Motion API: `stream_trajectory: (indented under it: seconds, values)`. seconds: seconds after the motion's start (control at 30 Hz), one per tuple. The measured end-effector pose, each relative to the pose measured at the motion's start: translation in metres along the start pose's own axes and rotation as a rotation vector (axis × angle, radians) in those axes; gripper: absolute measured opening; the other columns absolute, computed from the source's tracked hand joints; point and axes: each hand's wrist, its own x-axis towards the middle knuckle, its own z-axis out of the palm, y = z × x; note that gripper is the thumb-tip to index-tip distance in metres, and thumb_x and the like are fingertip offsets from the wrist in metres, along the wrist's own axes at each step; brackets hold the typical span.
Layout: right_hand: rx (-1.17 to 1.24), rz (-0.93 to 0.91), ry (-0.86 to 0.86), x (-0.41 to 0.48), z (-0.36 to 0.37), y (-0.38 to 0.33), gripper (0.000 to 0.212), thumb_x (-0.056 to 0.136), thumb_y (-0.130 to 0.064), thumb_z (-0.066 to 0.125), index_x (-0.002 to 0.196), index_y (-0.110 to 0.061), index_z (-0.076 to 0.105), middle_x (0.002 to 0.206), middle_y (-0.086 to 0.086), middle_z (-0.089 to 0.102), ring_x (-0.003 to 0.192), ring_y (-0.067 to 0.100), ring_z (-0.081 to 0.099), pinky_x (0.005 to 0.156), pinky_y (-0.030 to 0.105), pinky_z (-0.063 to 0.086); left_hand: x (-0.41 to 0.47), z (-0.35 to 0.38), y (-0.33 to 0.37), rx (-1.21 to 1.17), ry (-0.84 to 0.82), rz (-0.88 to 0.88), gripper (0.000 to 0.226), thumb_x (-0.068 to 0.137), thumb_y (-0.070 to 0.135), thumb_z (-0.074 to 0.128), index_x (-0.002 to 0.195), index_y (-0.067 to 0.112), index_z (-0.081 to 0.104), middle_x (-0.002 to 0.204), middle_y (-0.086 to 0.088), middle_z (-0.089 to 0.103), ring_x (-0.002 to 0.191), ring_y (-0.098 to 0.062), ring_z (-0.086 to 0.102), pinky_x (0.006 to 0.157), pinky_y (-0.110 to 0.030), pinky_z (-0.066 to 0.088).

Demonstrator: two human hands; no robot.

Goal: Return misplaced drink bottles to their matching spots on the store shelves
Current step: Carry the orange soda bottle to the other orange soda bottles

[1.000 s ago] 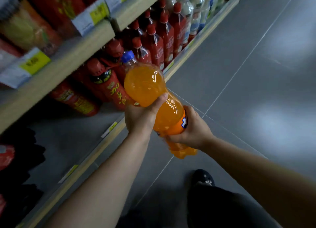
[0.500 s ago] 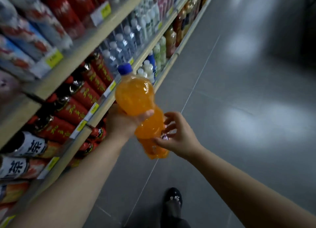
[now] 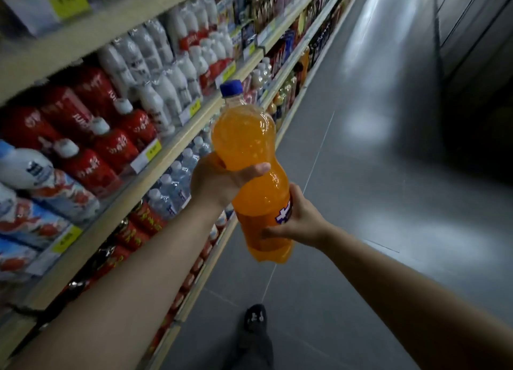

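Head view: left hand (image 3: 219,182) wraps waist of orange soda bottle (image 3: 254,169), right hand (image 3: 301,219) grips labelled lower half; bottle upright, mid-aisle beside shelves (image 3: 155,172). Risk: smooth plastic slipping while walking, bottle dropping.

The bottle (image 3: 249,147) sits tilted between both hands, the left hand (image 3: 215,185) around its waist and the right hand (image 3: 301,221) lower down, with shelves (image 3: 113,214) to the left and the aisle floor (image 3: 388,208) beneath.
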Motion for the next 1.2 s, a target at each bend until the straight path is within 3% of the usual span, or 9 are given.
stream_trajectory:
  seconds: [0.17, 0.43, 0.67, 0.83, 1.03, 1.2]
  values:
    - [0.037, 0.031, 0.064, 0.053, -0.063, -0.004, 0.095, 0.061, -0.024, 0.088, 0.131, -0.035, 0.025, 0.121, -0.009, 0.05, 0.112, 0.015, 0.055, 0.09, 0.034, 0.05, 0.076, 0.04, 0.032, 0.016, -0.088, 0.053, 0.043, 0.037, 0.077, 0.074, 0.076, 0.064, 0.06, 0.083, 0.019, 0.069, 0.083, -0.01, 0.068, 0.077, -0.045, 0.058]
    - [0.108, 0.081, 0.167, 0.12, -0.195, 0.032, 0.094, 0.06, -0.02, 0.089, 0.13, -0.031, 0.028, 0.122, -0.006, 0.052, 0.113, 0.019, 0.056, 0.096, 0.046, 0.05, 0.196, 0.163, 0.072, -0.024, -0.201, 0.029, 0.055, 0.034, 0.078, 0.075, 0.08, 0.05, 0.066, 0.086, 0.019, 0.071, 0.085, -0.012, 0.069, 0.078, -0.045, 0.058]
    - [0.109, 0.138, 0.148, 0.185, -0.332, 0.059, 0.092, 0.054, -0.033, 0.09, 0.124, -0.037, 0.031, 0.118, -0.01, 0.053, 0.108, 0.016, 0.058, 0.09, 0.037, 0.053, 0.294, 0.279, 0.105, -0.101, -0.171, -0.062, 0.055, 0.032, 0.082, 0.075, 0.081, 0.058, 0.066, 0.086, 0.017, 0.073, 0.088, -0.017, 0.07, 0.079, -0.049, 0.058]
    - [0.093, 0.155, 0.118, 0.244, -0.407, 0.071, 0.092, 0.058, -0.029, 0.09, 0.128, -0.033, 0.03, 0.119, -0.008, 0.054, 0.109, 0.017, 0.057, 0.092, 0.04, 0.053, 0.361, 0.335, 0.131, -0.198, -0.156, -0.133, 0.06, 0.03, 0.075, 0.081, 0.084, 0.051, 0.068, 0.099, 0.008, 0.073, 0.094, -0.022, 0.069, 0.082, -0.051, 0.056]
    - [0.14, 0.193, 0.12, 0.331, -0.474, 0.089, 0.088, 0.059, -0.031, 0.089, 0.125, -0.036, 0.03, 0.116, -0.011, 0.054, 0.106, 0.014, 0.057, 0.088, 0.033, 0.052, 0.462, 0.387, 0.148, -0.173, -0.188, -0.212, 0.066, 0.031, 0.073, 0.078, 0.088, 0.043, 0.062, 0.094, 0.014, 0.068, 0.091, -0.019, 0.067, 0.078, -0.044, 0.056]
    - [0.165, 0.218, 0.173, 0.414, -0.545, 0.098, 0.085, 0.056, -0.03, 0.091, 0.12, -0.037, 0.035, 0.111, -0.013, 0.057, 0.098, 0.008, 0.061, 0.07, 0.019, 0.053, 0.567, 0.437, 0.162, -0.189, -0.173, -0.263, 0.078, 0.034, 0.068, 0.081, 0.102, 0.033, 0.066, 0.098, 0.007, 0.071, 0.091, -0.022, 0.068, 0.081, -0.048, 0.057]
